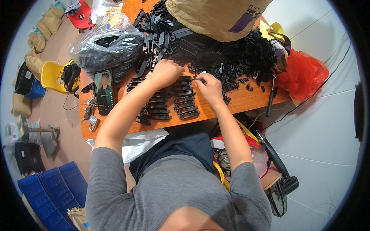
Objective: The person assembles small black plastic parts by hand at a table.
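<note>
On the orange wooden table, my left hand (pixel 166 73) is curled with its fingertips turned down and out of sight, at the top of the rows of black parts. Whatever it grips is hidden. Close by on the right, my right hand (pixel 210 88) pinches a tiny black plastic piece (pixel 194 78) between thumb and forefinger. Below both hands lie long black plastic clips (pixel 186 103) stacked in a neat column. A second column of black clips (pixel 158 111) sits left of it, partly covered by my left forearm. Beyond my hands spreads a heap of small black parts (pixel 241 57).
Longer black pieces (pixel 165 36) are heaped behind my left hand. A brown paper sack (pixel 216 17) stands at the back, a clear bag of black parts (pixel 108 52) at left. Near the left edge lie a phone (pixel 103 92) and a padlock (pixel 93 123); a red plastic bag (pixel 304 75) hangs right.
</note>
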The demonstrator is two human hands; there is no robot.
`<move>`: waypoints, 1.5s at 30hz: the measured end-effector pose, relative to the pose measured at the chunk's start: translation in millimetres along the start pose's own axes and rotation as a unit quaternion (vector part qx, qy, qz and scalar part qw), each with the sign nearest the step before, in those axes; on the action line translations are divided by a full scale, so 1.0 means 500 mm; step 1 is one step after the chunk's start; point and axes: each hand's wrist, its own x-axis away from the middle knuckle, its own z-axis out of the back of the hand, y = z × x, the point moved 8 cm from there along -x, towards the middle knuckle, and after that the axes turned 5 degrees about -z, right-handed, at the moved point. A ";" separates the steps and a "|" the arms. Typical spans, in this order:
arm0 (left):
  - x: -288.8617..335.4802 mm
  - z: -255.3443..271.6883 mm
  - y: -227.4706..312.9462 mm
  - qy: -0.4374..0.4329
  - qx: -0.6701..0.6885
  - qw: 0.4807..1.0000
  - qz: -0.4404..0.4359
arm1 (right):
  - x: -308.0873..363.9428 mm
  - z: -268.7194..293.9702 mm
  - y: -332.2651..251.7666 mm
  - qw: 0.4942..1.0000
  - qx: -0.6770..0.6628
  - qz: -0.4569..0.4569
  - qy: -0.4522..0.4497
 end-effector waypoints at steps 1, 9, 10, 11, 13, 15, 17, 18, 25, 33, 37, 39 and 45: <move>0.004 0.007 0.002 -0.002 0.000 1.000 0.000 | -0.006 -0.012 -0.004 0.999 0.027 0.030 -0.006; 0.035 -0.003 -0.011 -0.083 0.021 0.994 0.068 | -0.038 -0.071 -0.008 0.990 0.073 0.110 -0.051; 0.035 -0.004 -0.013 -0.083 0.022 0.994 0.069 | -0.040 -0.074 -0.008 0.989 0.065 0.123 -0.052; 0.035 -0.005 -0.013 -0.083 0.025 0.994 0.068 | -0.045 -0.075 -0.004 0.989 0.066 0.123 -0.053; 0.037 -0.008 -0.015 -0.084 0.028 0.994 0.067 | -0.046 -0.080 -0.012 0.978 0.107 0.168 -0.062; 0.037 -0.007 -0.015 -0.071 0.041 0.995 0.064 | -0.045 -0.081 -0.018 0.971 0.135 0.184 -0.074; 0.040 -0.007 -0.014 -0.076 0.033 0.994 0.068 | -0.043 -0.082 -0.034 0.963 0.161 0.200 -0.086; 0.041 -0.008 -0.012 -0.080 0.025 0.994 0.073 | -0.041 -0.089 -0.038 0.955 0.206 0.184 -0.112; 0.044 0.002 0.000 -0.102 0.002 0.991 0.085 | -0.055 -0.110 -0.057 0.899 0.361 0.125 -0.216; 0.243 0.116 -0.023 0.223 0.084 0.948 0.212 | 0.073 -0.035 -0.078 0.969 0.212 0.087 -0.095; 0.388 0.117 -0.041 0.195 0.059 0.944 0.259 | 0.165 -0.084 -0.060 0.954 0.259 0.107 -0.110; 0.399 0.104 -0.013 0.101 0.045 0.980 0.164 | 0.177 -0.106 -0.017 0.944 0.286 0.055 -0.157; 0.400 0.059 0.036 -0.055 -0.048 0.996 0.055 | 0.183 -0.113 -0.006 0.931 0.324 0.064 -0.152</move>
